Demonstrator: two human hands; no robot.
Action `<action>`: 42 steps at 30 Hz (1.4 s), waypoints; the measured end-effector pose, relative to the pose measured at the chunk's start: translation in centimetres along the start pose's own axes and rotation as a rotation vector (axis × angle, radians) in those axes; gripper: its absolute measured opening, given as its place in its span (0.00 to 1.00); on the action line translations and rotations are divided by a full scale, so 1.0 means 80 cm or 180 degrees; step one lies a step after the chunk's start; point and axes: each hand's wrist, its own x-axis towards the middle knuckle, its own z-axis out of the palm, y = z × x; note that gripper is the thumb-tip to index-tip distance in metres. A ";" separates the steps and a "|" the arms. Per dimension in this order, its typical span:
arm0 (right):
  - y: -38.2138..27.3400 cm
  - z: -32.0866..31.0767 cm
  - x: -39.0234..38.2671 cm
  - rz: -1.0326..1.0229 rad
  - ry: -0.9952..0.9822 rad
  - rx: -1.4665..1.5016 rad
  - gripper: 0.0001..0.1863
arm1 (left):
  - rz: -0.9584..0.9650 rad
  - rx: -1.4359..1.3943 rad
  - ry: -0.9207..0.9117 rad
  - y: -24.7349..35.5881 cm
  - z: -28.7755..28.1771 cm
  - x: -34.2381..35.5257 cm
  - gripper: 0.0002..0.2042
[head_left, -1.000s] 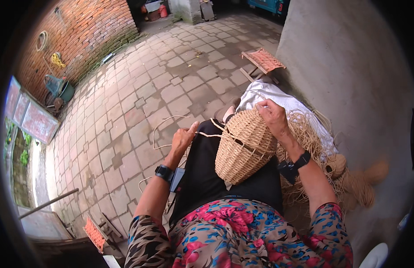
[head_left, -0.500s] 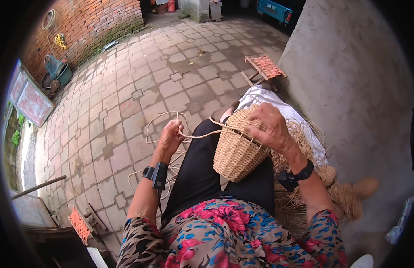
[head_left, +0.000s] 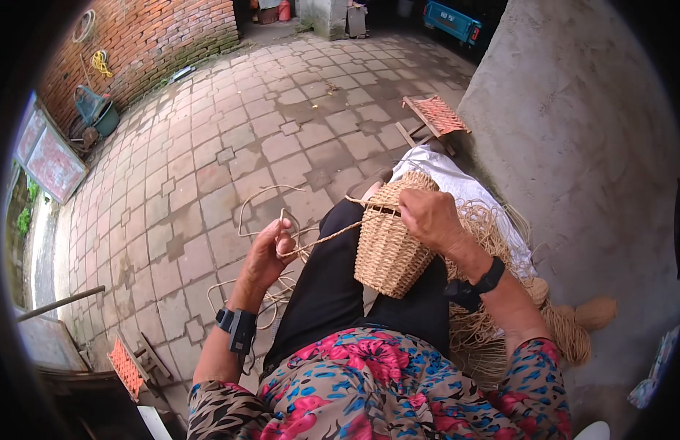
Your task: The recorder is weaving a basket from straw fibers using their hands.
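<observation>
A woven straw-coloured basket (head_left: pixel 390 257) rests tilted across my dark-trousered legs, with a dark gap running round its upper part. My right hand (head_left: pixel 434 218) is closed at that gap on the basket's right side; its fingertips are partly hidden, so whether they also pinch a strand I cannot tell. Left of the basket, my left hand (head_left: pixel 267 253) grips a twisted straw cord (head_left: pixel 331 236) between thumb and fingers. This cord stretches to the basket's gap, and its loose length loops down past my hand to the paving. Another short cord end sticks out from the basket's left side.
A large heap of loose cord (head_left: pixel 487 345) and a white sack (head_left: pixel 457 167) lie to my right, beside a grey wall (head_left: pixel 582 147). Low stools with orange woven seats stand ahead (head_left: pixel 437 115) and at the lower left (head_left: pixel 126 367). Paving stones (head_left: pixel 186 191) spread out ahead.
My left hand has moved down and slightly left, drawing the cord out straighter from the basket. My right hand has shifted a little left against the basket.
</observation>
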 end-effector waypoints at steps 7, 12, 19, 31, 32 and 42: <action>0.155 0.017 0.021 0.1178 0.1168 -0.0811 0.19 | 0.0504 -0.0629 0.0160 0.010 -0.050 -0.009 0.12; 0.132 0.065 0.046 0.1665 -0.0676 0.2262 0.21 | 0.0690 -0.0540 0.0490 0.015 -0.042 -0.006 0.14; 0.067 0.017 0.025 0.1753 0.0322 0.1414 0.12 | -0.0133 0.1151 0.0045 -0.013 0.087 0.038 0.15; 0.019 -0.004 -0.016 0.1526 0.1169 0.1504 0.08 | -0.0493 0.1397 0.0371 -0.067 0.146 0.058 0.05; 0.019 -0.005 -0.017 0.1528 0.1189 0.1515 0.08 | -0.0512 0.1512 0.0397 -0.067 0.148 0.058 0.05; 0.007 -0.001 -0.030 0.1503 0.1388 0.1618 0.07 | 0.0563 0.4444 0.0867 -0.074 0.159 0.064 0.09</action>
